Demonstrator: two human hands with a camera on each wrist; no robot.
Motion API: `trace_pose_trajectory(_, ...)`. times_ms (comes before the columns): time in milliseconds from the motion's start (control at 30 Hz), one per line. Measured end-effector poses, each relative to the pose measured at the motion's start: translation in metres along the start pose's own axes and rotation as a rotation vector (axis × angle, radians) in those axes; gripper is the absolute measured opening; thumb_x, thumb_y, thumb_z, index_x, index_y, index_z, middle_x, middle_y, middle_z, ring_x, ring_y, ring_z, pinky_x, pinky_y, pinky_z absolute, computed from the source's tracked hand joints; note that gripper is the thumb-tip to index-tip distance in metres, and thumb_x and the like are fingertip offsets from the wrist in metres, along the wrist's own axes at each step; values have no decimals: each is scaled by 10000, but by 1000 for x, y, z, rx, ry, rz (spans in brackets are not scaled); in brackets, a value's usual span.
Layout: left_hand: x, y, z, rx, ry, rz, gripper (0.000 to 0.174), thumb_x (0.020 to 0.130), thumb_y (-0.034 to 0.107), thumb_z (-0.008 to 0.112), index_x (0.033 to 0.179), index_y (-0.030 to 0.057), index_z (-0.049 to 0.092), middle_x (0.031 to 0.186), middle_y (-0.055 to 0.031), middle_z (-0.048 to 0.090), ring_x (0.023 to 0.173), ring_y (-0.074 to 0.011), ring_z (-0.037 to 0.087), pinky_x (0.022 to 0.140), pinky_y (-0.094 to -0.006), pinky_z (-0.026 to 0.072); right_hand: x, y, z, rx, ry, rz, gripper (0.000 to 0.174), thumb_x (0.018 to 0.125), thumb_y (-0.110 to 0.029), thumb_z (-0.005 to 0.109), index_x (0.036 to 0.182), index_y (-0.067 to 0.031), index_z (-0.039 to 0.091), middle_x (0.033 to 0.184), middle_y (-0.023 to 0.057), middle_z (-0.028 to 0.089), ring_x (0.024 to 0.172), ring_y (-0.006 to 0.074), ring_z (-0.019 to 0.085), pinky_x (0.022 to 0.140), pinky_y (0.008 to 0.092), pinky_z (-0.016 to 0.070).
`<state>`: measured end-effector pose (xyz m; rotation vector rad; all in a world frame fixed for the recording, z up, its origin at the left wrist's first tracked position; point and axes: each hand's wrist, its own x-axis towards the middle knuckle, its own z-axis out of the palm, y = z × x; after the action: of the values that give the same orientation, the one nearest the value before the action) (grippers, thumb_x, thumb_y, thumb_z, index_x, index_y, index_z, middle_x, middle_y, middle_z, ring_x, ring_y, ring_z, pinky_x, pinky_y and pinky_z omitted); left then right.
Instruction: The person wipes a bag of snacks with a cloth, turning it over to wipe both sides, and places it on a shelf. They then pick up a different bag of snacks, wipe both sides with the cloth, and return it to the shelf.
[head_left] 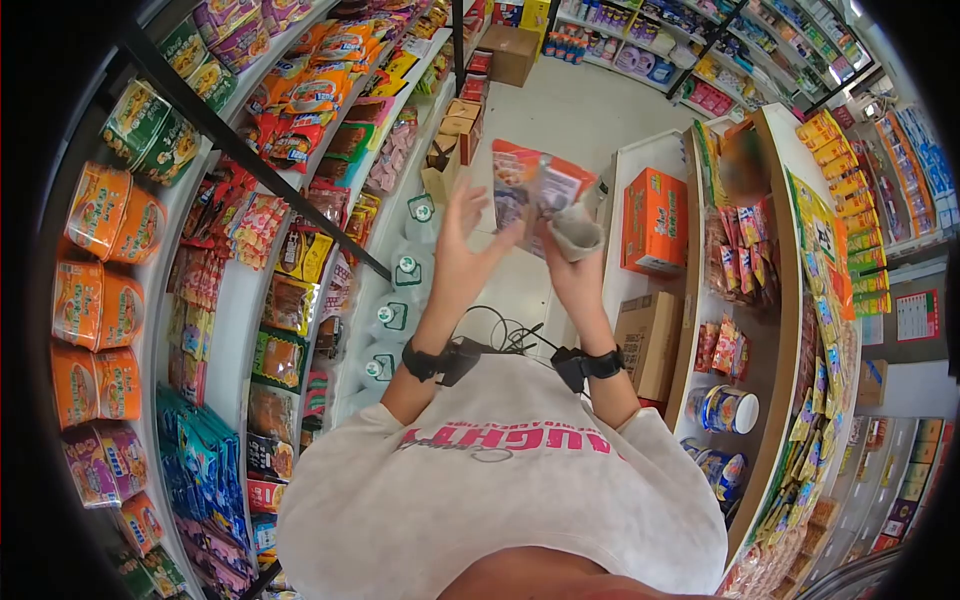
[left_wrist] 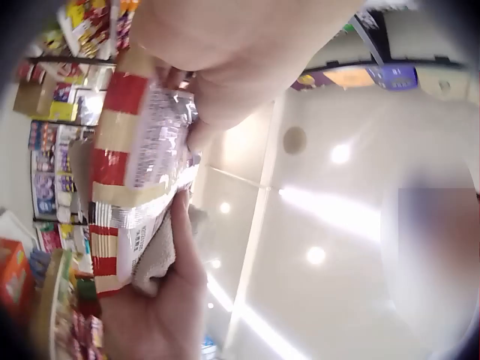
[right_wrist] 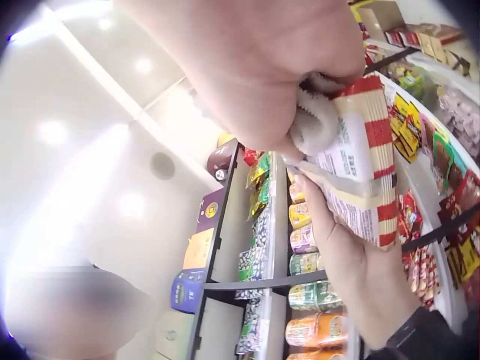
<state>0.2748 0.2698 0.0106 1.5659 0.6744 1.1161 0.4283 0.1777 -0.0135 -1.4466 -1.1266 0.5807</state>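
Note:
A red, orange and purple snack packet (head_left: 513, 180) is up in front of the chest, blurred in the head view. My right hand (head_left: 576, 272) grips its near side, along with a grey cloth (head_left: 577, 233). The left hand (head_left: 465, 255) is at the packet's left, fingers extended. Both wrist views show the packet's printed back, with red-and-cream stripes along the edge: packet (left_wrist: 118, 169), packet (right_wrist: 376, 142). In the right wrist view the cloth (right_wrist: 315, 124) lies bunched under the right hand (right_wrist: 262, 67), while the left hand's fingers (right_wrist: 319, 206) touch the packet.
Shelves of noodle tubs (head_left: 97, 305) and snack bags (head_left: 325, 75) line the left. Large bottles (head_left: 405, 270) stand along the left shelf's foot. At right are an orange carton (head_left: 655, 222), a brown carton (head_left: 648, 345) and more shelves. Cables (head_left: 505, 330) lie on the floor.

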Motion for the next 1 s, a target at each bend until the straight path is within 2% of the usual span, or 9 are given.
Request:
trace_pose_trajectory(67,-2,-8,11,-346,-63,-127,790,927,246,696,1518,5,230,1372,-139,474,1267,-219,489,1076,-364,389,-5,13,15,-89,-62,-113,472,900,-53,641,1351,-38,502,1298,104,582,1172,153,563,977,320,457)
trace_pose_trajectory(133,-5,-8,17,-653,-35,-266,728,974,290,635,1513,8,237,1378,-118,472,1257,-201,489,1064,-348,395,-5,-55,35,-162,-59,-308,570,863,-30,635,1407,-24,463,1421,198,493,1303,243,494,1068,362,388)
trace_pose_trajectory(233,-3,21,14,-662,-15,-379,576,1036,420,482,1432,13,390,1320,-70,525,1157,-133,536,960,-291,455,-4,-63,45,-461,40,-361,555,901,-91,631,1420,-23,447,1460,185,450,1337,255,447,1099,370,349)
trace_pose_trajectory(333,-4,2,3,-711,-22,-428,557,1036,480,438,1386,48,472,1271,-65,590,1122,-144,590,946,-294,479,-3,-17,41,-79,68,-72,487,936,-170,645,1365,-4,486,1360,130,532,1235,196,507,1040,342,404)
trace_pose_trajectory(433,-2,15,-5,-840,55,-497,558,1031,511,417,1356,66,509,1245,-76,628,1097,-176,634,948,-314,502,3,-22,16,106,-245,365,321,940,-232,668,1164,-5,634,1179,121,650,1039,169,617,885,311,485)
trace_pose_trajectory(533,5,24,-21,-928,115,-528,567,1024,524,418,1332,57,515,1245,-93,635,1089,-205,655,938,-348,533,-5,-25,18,236,-141,182,315,925,-237,697,1128,-5,637,981,10,675,897,78,596,768,254,494)
trace_pose_trajectory(600,9,14,-34,-951,82,-571,597,1023,549,394,1333,49,500,1248,-96,628,1086,-199,654,928,-350,537,-8,-28,16,247,-151,205,310,919,-217,706,1124,4,634,1000,22,674,921,88,602,787,257,495)
trace_pose_trajectory(767,6,10,-43,-736,-56,-468,416,944,171,668,1297,6,524,1215,-61,632,1085,-143,631,924,-309,506,-5,-21,23,304,17,149,298,906,-178,727,1120,3,624,1027,30,670,947,95,611,809,252,493)
trace_pose_trajectory(1000,-2,-7,-62,-622,-92,-458,431,905,79,700,1285,-25,526,1227,-84,630,1087,-139,625,936,-299,499,-4,-23,40,321,263,137,253,929,-177,703,1107,-16,625,1029,30,665,943,85,609,810,247,494)
